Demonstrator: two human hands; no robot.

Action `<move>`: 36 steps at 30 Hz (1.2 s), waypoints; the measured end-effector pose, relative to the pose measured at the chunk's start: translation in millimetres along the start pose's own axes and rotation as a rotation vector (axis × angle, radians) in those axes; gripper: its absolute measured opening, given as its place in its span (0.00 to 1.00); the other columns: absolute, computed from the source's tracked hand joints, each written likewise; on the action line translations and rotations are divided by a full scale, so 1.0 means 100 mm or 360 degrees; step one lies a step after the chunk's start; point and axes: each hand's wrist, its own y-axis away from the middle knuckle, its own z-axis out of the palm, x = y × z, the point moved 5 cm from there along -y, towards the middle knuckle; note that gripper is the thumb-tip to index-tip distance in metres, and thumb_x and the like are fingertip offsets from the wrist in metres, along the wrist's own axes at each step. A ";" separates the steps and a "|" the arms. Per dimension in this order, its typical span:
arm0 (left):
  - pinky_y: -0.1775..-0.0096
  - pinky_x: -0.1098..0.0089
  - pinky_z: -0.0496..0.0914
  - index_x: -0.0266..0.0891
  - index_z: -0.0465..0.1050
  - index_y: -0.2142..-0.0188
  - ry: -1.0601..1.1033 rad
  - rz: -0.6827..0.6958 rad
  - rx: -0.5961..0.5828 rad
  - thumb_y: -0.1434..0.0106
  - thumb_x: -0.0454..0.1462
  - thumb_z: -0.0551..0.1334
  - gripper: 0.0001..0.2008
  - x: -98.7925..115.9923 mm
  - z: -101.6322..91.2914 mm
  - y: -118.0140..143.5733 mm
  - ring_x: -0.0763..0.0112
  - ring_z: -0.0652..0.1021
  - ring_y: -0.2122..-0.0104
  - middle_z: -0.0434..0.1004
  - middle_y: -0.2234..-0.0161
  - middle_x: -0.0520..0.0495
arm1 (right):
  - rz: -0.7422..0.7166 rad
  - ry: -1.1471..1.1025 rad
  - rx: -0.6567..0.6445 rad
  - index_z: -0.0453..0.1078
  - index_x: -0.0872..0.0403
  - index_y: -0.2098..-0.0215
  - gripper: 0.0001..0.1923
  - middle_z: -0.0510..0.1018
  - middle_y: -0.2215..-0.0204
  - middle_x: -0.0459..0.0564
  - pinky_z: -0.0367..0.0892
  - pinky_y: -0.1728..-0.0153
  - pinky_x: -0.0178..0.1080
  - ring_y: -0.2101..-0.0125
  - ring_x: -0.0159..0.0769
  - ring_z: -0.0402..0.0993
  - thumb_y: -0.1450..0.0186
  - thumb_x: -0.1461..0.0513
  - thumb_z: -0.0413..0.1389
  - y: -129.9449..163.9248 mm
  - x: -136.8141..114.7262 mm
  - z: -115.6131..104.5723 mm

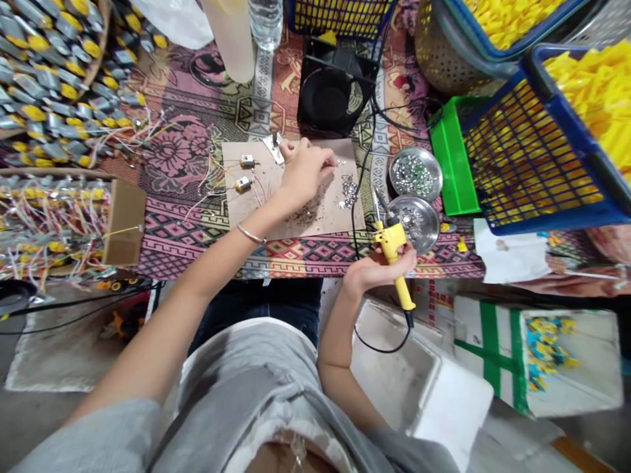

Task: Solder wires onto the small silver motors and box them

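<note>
My left hand [305,172] is over a cardboard sheet [236,213], its fingers bent and closed at the edge of some small shiny metal pieces [350,190]. Anything between the fingertips is hidden. My right hand [367,270] grips a yellow soldering gun [394,246] by its handle, tip pointing away from me, beside the metal dishes. To the left of my left hand lie two small motors [243,183] with thin wires. A small white plate with a dark peg [274,148] sits just beyond them, close to my left thumb.
Two metal dishes [415,174] of small parts stand at the right, beside a green bin [456,157] and blue baskets [513,151] of yellow pieces. A black fan [332,92] stands behind the sheet. Many motors [54,72] are heaped at left, above a carton [125,220]. A black cable [362,177] crosses the sheet's right edge.
</note>
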 end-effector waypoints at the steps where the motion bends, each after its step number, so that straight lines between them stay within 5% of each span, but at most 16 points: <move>1: 0.37 0.37 0.56 0.43 0.79 0.56 0.0025 -0.0014 -0.0002 0.28 0.34 0.65 0.04 0.00 -0.06 0.06 0.46 0.72 0.43 0.82 0.56 0.42 | 0.0004 0.0001 0.0002 0.60 0.49 0.58 0.11 0.58 0.64 0.44 0.62 0.73 0.33 0.69 0.29 0.61 0.32 0.51 0.48 0.00 0.00 0.00; 5: 0.37 0.40 0.57 0.46 0.82 0.55 0.0023 -0.0006 -0.0109 0.28 0.36 0.67 0.05 0.04 -0.27 0.41 0.50 0.74 0.46 0.80 0.54 0.43 | 0.0001 -0.0050 0.0035 0.62 0.49 0.60 0.11 0.60 0.64 0.45 0.63 0.74 0.33 0.68 0.30 0.62 0.34 0.52 0.50 0.00 -0.02 0.00; 10: 0.33 0.40 0.48 0.44 0.81 0.64 -0.0061 0.0311 -0.0373 0.29 0.28 0.60 0.13 0.07 -0.36 0.76 0.51 0.74 0.45 0.80 0.63 0.45 | 0.0025 -0.0105 0.0042 0.64 0.51 0.61 0.10 0.61 0.64 0.46 0.63 0.74 0.32 0.67 0.29 0.64 0.35 0.53 0.51 0.03 -0.04 0.02; 18: 0.35 0.44 0.53 0.46 0.81 0.55 -0.0173 0.0430 -0.0438 0.28 0.26 0.57 0.16 -0.09 -0.28 0.79 0.51 0.73 0.42 0.84 0.55 0.44 | 0.0033 -0.0109 0.0036 0.64 0.51 0.60 0.09 0.62 0.64 0.46 0.62 0.74 0.31 0.66 0.28 0.65 0.33 0.54 0.50 0.03 -0.04 0.03; 22: 0.36 0.45 0.54 0.51 0.81 0.46 -0.0146 0.0321 -0.0315 0.25 0.33 0.60 0.16 -0.16 -0.31 0.80 0.52 0.74 0.43 0.81 0.51 0.43 | 0.0024 -0.0155 0.0009 0.63 0.51 0.61 0.09 0.60 0.65 0.45 0.62 0.74 0.31 0.67 0.28 0.64 0.34 0.55 0.51 0.03 -0.04 0.02; 29: 0.36 0.44 0.53 0.50 0.80 0.43 -0.0101 0.0222 -0.0307 0.24 0.33 0.59 0.16 -0.16 -0.22 0.76 0.51 0.74 0.44 0.82 0.54 0.42 | 0.0006 0.0019 -0.0016 0.61 0.50 0.60 0.10 0.61 0.64 0.45 0.63 0.73 0.31 0.65 0.29 0.66 0.32 0.53 0.47 0.03 -0.04 0.03; 33: 0.35 0.45 0.54 0.52 0.78 0.42 -0.0070 0.0176 -0.0248 0.25 0.33 0.62 0.16 -0.11 -0.46 0.83 0.51 0.74 0.42 0.83 0.47 0.45 | 0.0031 -0.0021 -0.0010 0.62 0.49 0.61 0.09 0.61 0.65 0.45 0.66 0.72 0.31 0.65 0.29 0.68 0.33 0.53 0.49 0.04 -0.04 0.03; 36: 0.39 0.53 0.64 0.48 0.78 0.46 -0.0009 0.0023 -0.0143 0.25 0.36 0.62 0.11 -0.18 -0.76 1.04 0.54 0.76 0.45 0.82 0.47 0.45 | 0.0029 0.0003 -0.0020 0.63 0.48 0.62 0.09 0.62 0.65 0.45 0.69 0.72 0.32 0.66 0.30 0.69 0.32 0.52 0.49 0.04 -0.04 0.02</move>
